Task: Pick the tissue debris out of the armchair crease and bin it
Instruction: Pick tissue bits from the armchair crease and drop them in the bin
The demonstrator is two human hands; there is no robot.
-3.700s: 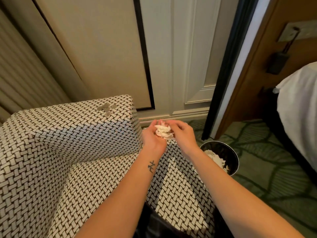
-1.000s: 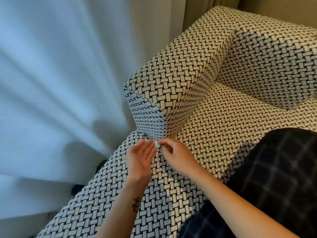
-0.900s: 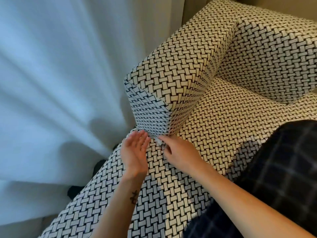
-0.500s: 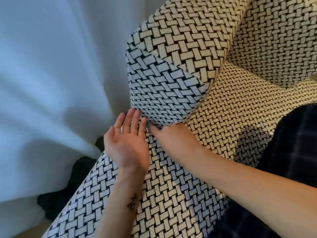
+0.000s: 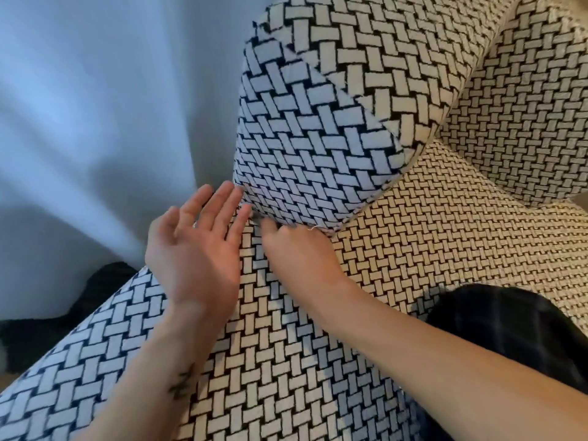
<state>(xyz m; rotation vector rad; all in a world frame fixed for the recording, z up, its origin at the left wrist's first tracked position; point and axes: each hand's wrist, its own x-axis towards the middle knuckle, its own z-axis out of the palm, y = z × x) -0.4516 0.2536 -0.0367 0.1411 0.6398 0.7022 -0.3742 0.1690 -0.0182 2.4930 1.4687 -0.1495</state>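
Head view: left hand (image 5: 194, 249) open-palmed at the armchair crease (image 5: 366, 207); right hand (image 5: 299, 259), grip indiscernible.

Down the whole left side, a pale bluish-white curtain (image 5: 95, 106), hanging in broad soft folds with grey shadows between them. At its foot, a dark, almost black shape (image 5: 105, 281), low down and spreading toward the lower left edge; too dim to name. Below that, in the corner, a thin sliver of tan floor (image 5: 4, 378). At lower right, dark fabric (image 5: 509, 329) crossed by faint pale check lines, bunched into a rounded mound and reaching the right edge of the view.
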